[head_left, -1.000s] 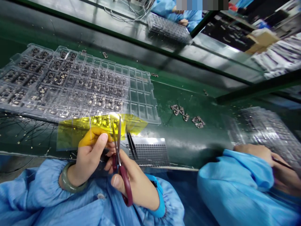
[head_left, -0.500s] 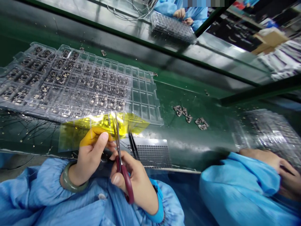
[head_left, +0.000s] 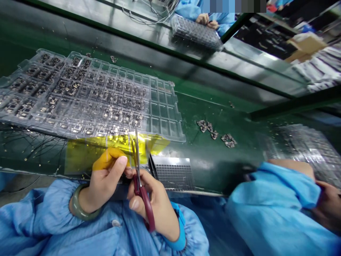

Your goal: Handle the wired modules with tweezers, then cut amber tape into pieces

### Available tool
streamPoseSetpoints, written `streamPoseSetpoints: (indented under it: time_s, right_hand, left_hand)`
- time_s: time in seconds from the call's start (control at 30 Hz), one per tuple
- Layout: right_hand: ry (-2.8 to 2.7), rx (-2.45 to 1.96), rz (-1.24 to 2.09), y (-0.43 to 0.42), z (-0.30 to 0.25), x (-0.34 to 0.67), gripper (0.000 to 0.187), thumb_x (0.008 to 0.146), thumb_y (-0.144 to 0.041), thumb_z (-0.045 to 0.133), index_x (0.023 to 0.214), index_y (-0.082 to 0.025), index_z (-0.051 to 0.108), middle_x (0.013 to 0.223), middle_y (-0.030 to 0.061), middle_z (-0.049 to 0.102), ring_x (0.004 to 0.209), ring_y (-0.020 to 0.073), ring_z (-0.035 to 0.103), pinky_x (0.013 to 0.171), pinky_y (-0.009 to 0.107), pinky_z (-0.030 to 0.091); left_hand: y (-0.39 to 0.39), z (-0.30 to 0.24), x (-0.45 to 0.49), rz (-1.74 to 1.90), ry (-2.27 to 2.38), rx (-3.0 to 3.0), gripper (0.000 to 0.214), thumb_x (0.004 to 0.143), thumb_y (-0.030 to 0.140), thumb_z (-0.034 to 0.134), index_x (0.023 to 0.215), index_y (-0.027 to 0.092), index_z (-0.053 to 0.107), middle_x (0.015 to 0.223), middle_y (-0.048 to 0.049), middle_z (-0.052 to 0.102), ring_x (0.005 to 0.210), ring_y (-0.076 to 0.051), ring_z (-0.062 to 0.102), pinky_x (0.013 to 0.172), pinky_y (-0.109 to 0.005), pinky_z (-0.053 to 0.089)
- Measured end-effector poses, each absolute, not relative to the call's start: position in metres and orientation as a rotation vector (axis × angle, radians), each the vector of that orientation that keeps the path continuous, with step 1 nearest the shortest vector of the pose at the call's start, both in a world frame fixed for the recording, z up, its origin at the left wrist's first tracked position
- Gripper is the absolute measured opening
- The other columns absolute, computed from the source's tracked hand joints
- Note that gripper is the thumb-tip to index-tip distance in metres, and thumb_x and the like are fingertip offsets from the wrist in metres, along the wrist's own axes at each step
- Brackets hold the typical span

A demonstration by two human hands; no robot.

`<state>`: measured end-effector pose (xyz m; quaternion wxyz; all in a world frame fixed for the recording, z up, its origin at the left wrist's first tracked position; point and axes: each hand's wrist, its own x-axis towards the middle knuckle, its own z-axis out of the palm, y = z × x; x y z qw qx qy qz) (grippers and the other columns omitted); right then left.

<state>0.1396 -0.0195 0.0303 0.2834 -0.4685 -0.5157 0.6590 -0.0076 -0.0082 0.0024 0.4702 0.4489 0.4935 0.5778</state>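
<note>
My left hand (head_left: 109, 174), wearing a bangle, pinches a see-through yellow film sheet (head_left: 77, 156) between thumb and fingers. Its index finger shows through the film. My right hand (head_left: 151, 199) is wrapped round a pair of scissors (head_left: 147, 208) with dark red handles. The blades point away from me and lie across the film, just right of my left fingertips. They look slightly parted; the exact cut line is hard to make out. Right behind the film are clear plastic trays (head_left: 166, 106) with small circuit boards in many pockets.
Black tweezers (head_left: 152, 167) and a perforated metal plate (head_left: 174, 174) lie right of my hands. Clusters of small parts (head_left: 228, 140) sit farther right. Thin black wires (head_left: 34, 142) spread at left. A co-worker's blue sleeve (head_left: 277, 209) is close on my right; another person's hands (head_left: 206, 20) are across the bench.
Both my hands and the scissors have shifted slightly right, the blades moving along the film. The co-worker's hand at right has moved down.
</note>
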Motion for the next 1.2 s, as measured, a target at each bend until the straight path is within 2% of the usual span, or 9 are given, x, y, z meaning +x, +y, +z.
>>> streamPoseSetpoints:
  time_s: [0.2,0.5,0.7,0.83,0.97,1.2]
  right_hand:
    - [-1.267,-1.266,1.775,-0.0238,0.03,0.136,0.065,0.063,-0.071,0.076,0.092,-0.015,0.06,0.059,-0.003,0.054,0.053,0.0102,0.041,0.052,0.023,0.033]
    - [-1.191,-1.241,1.776,-0.0263,0.0296,0.1327,0.061,0.063,-0.065,0.08,0.092,-0.014,0.06,0.059,-0.004,0.053,0.052,0.0086,0.04,0.049,0.021,0.031]
    - [-1.165,-1.3,1.781,-0.0273,0.0284,0.1355,0.056,0.059,-0.056,0.087,0.087,-0.015,0.061,0.056,-0.0055,0.051,0.051,0.0079,0.038,0.048,0.02,0.029]
    - [-1.21,-1.269,1.766,-0.0266,0.0285,0.1379,0.059,0.059,-0.061,0.084,0.087,-0.015,0.062,0.056,-0.0046,0.053,0.05,0.0083,0.039,0.048,0.021,0.031]
    - [-1.221,-1.224,1.747,-0.0237,0.0298,0.1358,0.063,0.061,-0.069,0.078,0.09,-0.015,0.062,0.058,-0.0026,0.055,0.05,0.0096,0.042,0.049,0.022,0.034]
    - [-1.216,-1.223,1.742,-0.0241,0.0305,0.1327,0.058,0.064,-0.065,0.079,0.088,-0.015,0.062,0.057,-0.0036,0.054,0.049,0.009,0.042,0.048,0.022,0.033]
  left_hand:
    - [-0.009,0.0044,-0.0067,1.417,1.237,1.098,0.023,0.097,0.03,0.053,0.077,0.019,0.06,0.066,0.0044,0.064,0.062,-0.006,0.064,0.064,-0.015,0.053]
    - [-0.0117,0.0038,-0.0057,1.424,1.249,1.111,0.024,0.096,0.033,0.054,0.078,0.02,0.062,0.068,0.0051,0.066,0.063,-0.004,0.066,0.065,-0.01,0.052]
    - [-0.0131,0.0024,-0.0062,1.404,1.236,1.087,0.025,0.096,0.034,0.054,0.078,0.019,0.062,0.067,0.0034,0.065,0.062,-0.006,0.064,0.063,-0.014,0.053]
    - [-0.0142,0.0014,-0.0075,1.371,1.183,1.083,0.03,0.097,0.034,0.052,0.073,0.019,0.061,0.06,0.0043,0.06,0.052,-0.006,0.056,0.054,-0.014,0.048]
    - [-0.0161,-0.0006,-0.0088,1.381,1.16,1.121,0.028,0.095,0.033,0.056,0.071,0.021,0.063,0.061,0.004,0.06,0.056,-0.007,0.056,0.057,-0.016,0.048]
    - [-0.0143,-0.0006,-0.0076,1.372,1.199,1.129,0.031,0.095,0.034,0.055,0.068,0.019,0.059,0.06,0.0028,0.057,0.053,-0.009,0.053,0.052,-0.02,0.044]
